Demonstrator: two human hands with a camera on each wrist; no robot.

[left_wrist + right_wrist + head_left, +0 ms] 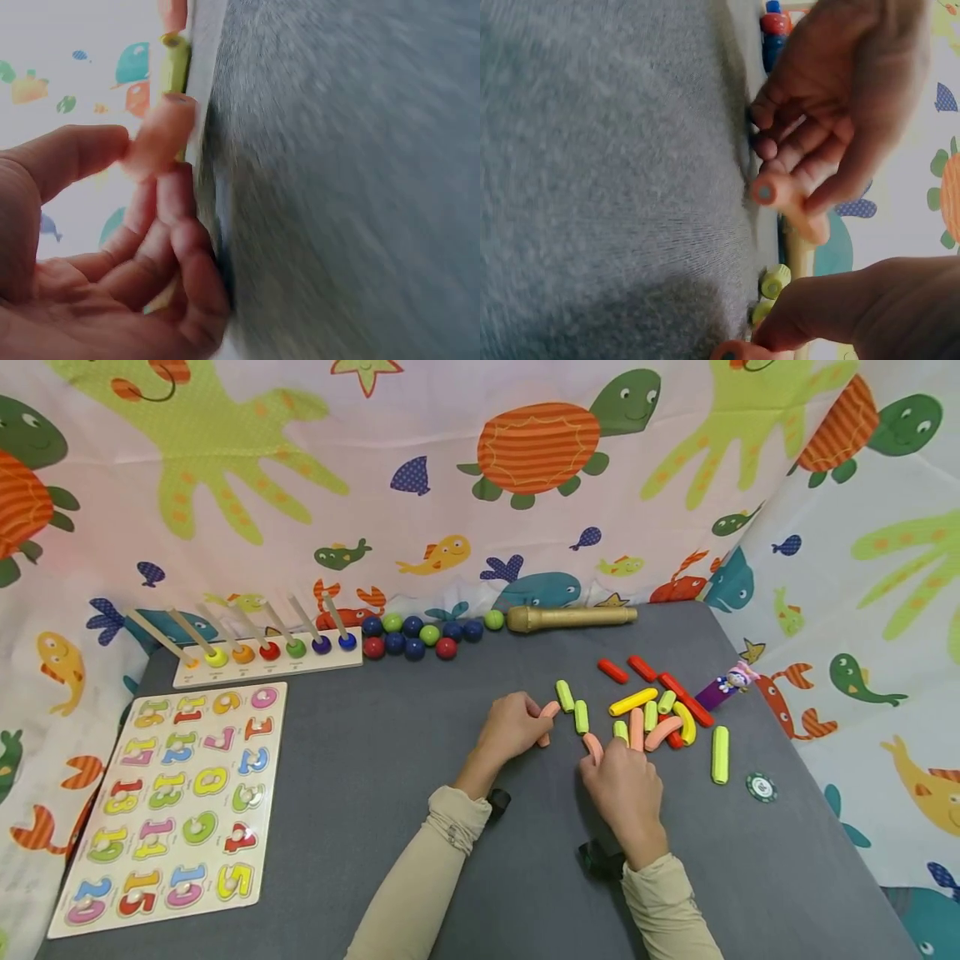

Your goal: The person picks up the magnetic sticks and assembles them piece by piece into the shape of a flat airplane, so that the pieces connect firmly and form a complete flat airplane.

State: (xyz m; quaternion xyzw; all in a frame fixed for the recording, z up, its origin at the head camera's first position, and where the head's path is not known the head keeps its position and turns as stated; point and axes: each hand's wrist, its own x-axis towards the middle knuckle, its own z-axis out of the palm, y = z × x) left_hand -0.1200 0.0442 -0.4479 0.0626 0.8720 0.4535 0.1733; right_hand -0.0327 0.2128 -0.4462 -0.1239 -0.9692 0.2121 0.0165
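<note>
In the head view my left hand (512, 727) pinches a curved salmon-coloured toy stick (550, 710) between thumb and fingers. The left wrist view shows that stick (163, 135), blurred, just off the grey tabletop. Further right, my right hand (626, 793) grips a second curved salmon stick (593, 748); its fingertips are mostly hidden. The right wrist view shows a grey dot in the end of the left hand's stick (784, 196). Two short green sticks (581, 717) lie between the hands. Beyond the right hand is a straight salmon stick (637, 728).
Right of centre lie red sticks (686, 700), a yellow stick (633, 702), a long green stick (720, 755), a purple figure-topped tube (726, 687) and a chip (761, 787). A gold microphone (572, 618), balls (414, 648), a peg board (270, 667) and a number puzzle (168, 810) surround the workspace.
</note>
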